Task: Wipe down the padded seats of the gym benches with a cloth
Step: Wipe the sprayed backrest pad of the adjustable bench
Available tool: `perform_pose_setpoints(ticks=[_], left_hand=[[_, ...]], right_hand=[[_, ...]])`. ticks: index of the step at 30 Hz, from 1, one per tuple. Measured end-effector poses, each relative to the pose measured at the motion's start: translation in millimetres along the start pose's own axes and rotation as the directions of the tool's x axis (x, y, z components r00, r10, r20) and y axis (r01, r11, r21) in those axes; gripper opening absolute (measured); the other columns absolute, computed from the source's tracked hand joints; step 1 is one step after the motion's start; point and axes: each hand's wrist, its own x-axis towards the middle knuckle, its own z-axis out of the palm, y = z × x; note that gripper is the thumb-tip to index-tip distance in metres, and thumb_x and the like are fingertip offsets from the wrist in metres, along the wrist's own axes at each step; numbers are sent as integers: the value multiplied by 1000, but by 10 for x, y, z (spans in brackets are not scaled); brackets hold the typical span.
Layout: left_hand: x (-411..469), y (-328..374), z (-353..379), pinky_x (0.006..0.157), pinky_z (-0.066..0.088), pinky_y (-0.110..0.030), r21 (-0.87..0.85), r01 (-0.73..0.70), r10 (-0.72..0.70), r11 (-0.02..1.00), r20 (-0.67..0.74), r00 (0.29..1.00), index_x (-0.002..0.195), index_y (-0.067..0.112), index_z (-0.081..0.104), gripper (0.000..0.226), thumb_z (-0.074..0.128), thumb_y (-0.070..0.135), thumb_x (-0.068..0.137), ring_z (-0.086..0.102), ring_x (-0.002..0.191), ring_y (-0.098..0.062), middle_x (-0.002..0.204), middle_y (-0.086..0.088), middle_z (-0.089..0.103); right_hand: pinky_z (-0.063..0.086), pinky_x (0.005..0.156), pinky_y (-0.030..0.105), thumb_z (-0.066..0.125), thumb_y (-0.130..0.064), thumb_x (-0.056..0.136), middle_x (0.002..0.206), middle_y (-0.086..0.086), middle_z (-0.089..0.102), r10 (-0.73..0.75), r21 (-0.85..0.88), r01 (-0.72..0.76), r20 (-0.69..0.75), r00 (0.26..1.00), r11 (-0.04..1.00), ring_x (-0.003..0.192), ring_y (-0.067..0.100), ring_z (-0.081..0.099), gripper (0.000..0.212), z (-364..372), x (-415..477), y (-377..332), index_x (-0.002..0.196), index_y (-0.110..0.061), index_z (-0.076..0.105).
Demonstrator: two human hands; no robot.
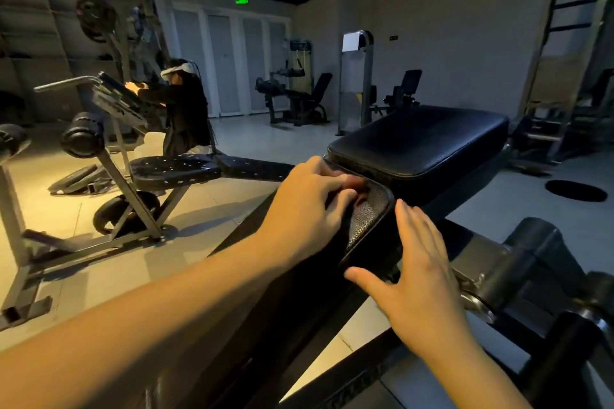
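A black gym bench runs away from me. Its near padded seat (368, 219) has a grainy leather face, and a smooth black pad (418, 139) lies just beyond it. My left hand (312, 202) rests on the far end of the near pad with its fingers curled over a dark cloth (334, 201), which is mostly hidden under them. My right hand (422, 276) lies flat against the right edge of the same pad. Its fingers are straight and its thumb reaches under the rim.
A grey metal bench frame with a perforated seat (172, 169) stands to the left. Behind it another person (181, 103) works at a machine. Weight machines (299, 100) line the back wall. A black roller and bracket (531, 252) sit close on my right, and a round dark mat (576, 190) lies on the floor.
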Motion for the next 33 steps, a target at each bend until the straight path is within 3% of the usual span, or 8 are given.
perform_pose_setpoints(ticks=[3,7,14,20,24,26,31,33], left_hand=[[-56,-112,-22,84,44,-29,20,-56,55,998,41,998,129,30,69,31,60,36,100,54,104,-16,108,0,59],[366,-602,54,71,38,-33,129,393,-399,911,27,916,115,15,77,33,57,37,101,60,93,-29,94,-10,61],[-122,83,-45,82,41,-28,-41,-107,108,993,24,994,126,33,69,29,58,37,100,51,100,-14,106,1,56],[452,-508,125,78,43,-36,123,320,-327,939,40,944,119,18,76,32,57,37,101,59,96,-30,98,-9,58],[0,9,-19,81,39,-28,-30,-94,94,995,-4,996,125,31,71,29,59,37,100,52,99,-16,102,3,55],[-98,-7,-49,83,41,-27,-50,-165,166,985,28,986,127,32,69,30,60,37,99,52,101,-14,105,4,57],[485,-621,133,76,40,-34,111,307,-311,945,25,950,118,19,76,31,57,37,101,59,97,-29,101,-9,59],[493,-518,127,75,41,-35,144,288,-296,947,39,954,117,20,76,31,57,37,100,59,95,-29,98,-8,58]], right_hand=[[9,121,27,76,-58,77,167,-16,8,0,-16,0,0,1000,1000,149,-8,-9,116,16,3,21,161,-34,1],[6,118,23,74,-62,76,167,-20,3,4,4,-4,5,1000,1000,145,-12,-12,116,18,-18,2,158,-38,-5],[12,121,29,78,-56,76,167,-18,4,24,2,-24,14,1000,1000,147,-10,-11,118,6,4,0,160,-37,-2],[6,117,24,75,-60,77,166,-23,-1,29,28,-30,26,999,999,144,-13,-13,116,-7,-12,-15,158,-42,-6],[9,117,24,77,-58,77,167,-19,2,26,9,-26,18,999,1000,145,-12,-11,117,-6,1,-9,160,-38,-3],[7,116,21,77,-57,77,166,-22,2,19,1,-19,19,1000,1000,142,-15,-14,117,11,5,3,160,-38,-3],[5,116,22,74,-61,77,166,-23,-2,24,18,-25,29,999,1000,143,-14,-15,116,-1,-14,-15,156,-42,-9],[5,116,21,74,-61,77,166,-23,-3,18,27,-19,31,999,999,142,-14,-16,116,-20,-10,-26,156,-42,-9]])
